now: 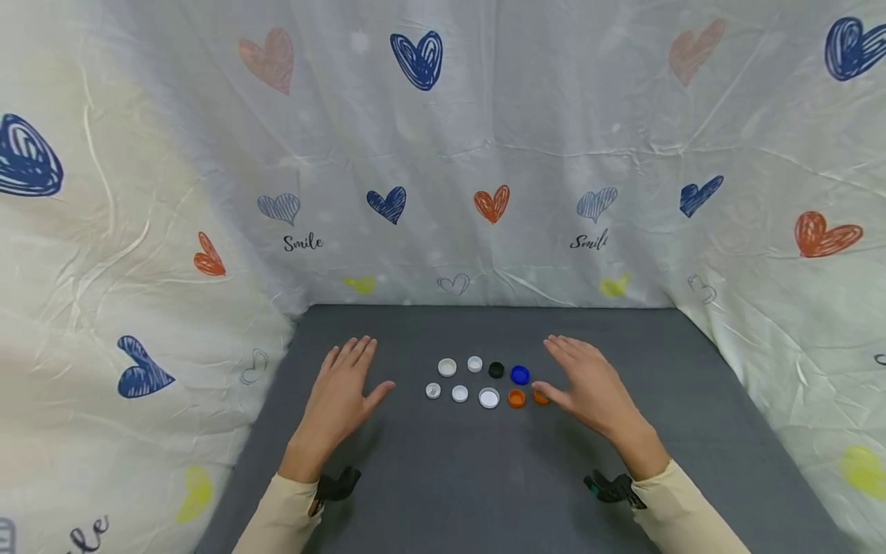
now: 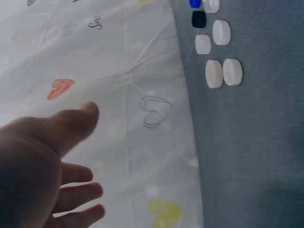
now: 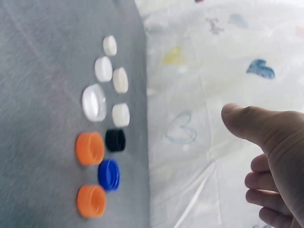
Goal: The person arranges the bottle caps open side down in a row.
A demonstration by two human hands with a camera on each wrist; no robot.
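Two loose rows of bottle caps lie on a grey tabletop between my hands. The back row holds a white cap (image 1: 446, 367), a smaller white cap (image 1: 474, 364), a black cap (image 1: 496, 370) and a blue cap (image 1: 520, 375). Several white caps, such as the wide one (image 1: 488, 398), and two orange caps (image 3: 90, 148) make up the front row. My left hand (image 1: 341, 398) is held left of the caps, fingers extended and thumb out, holding nothing. On the other side my right hand (image 1: 594, 391) does likewise; its thumb partly covers the rightmost orange cap in the head view.
The grey table (image 1: 443, 477) meets a white curtain (image 1: 443, 154) printed with hearts at its back, and the cloth also hangs along both sides. Dark straps (image 1: 337, 486) sit at both wrists, below light sleeves (image 1: 685, 508).
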